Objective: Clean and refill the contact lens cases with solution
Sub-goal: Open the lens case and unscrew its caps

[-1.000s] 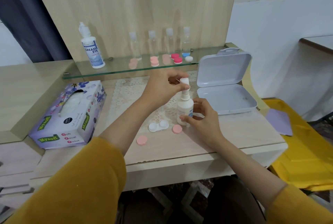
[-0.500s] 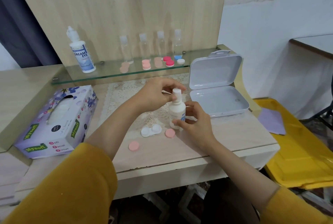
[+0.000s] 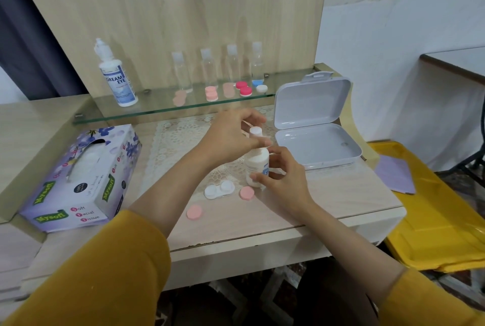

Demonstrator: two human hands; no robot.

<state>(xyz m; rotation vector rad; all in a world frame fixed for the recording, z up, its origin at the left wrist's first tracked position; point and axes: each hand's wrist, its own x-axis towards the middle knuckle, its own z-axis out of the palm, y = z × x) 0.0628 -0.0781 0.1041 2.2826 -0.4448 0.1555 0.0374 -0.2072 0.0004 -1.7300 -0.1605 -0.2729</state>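
White solution bottle [image 3: 256, 165] upright; right hand [image 3: 284, 181] grips body, left hand [image 3: 232, 136] pinches cap.

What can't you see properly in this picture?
- Small bottle: head view, label mostly hidden by right hand.
- Bottle's neck: hidden by left hand.
- White lens case: too small to tell whether it holds liquid.
- Clear bottles on the shelf: too blurred to tell fill.

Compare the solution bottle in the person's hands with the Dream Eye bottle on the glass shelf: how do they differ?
The small bottle is shorter; the Dream Eye bottle is taller. The small one stands on the table, held by both hands; the other stands untouched on the shelf. Both are white, upright and capped.
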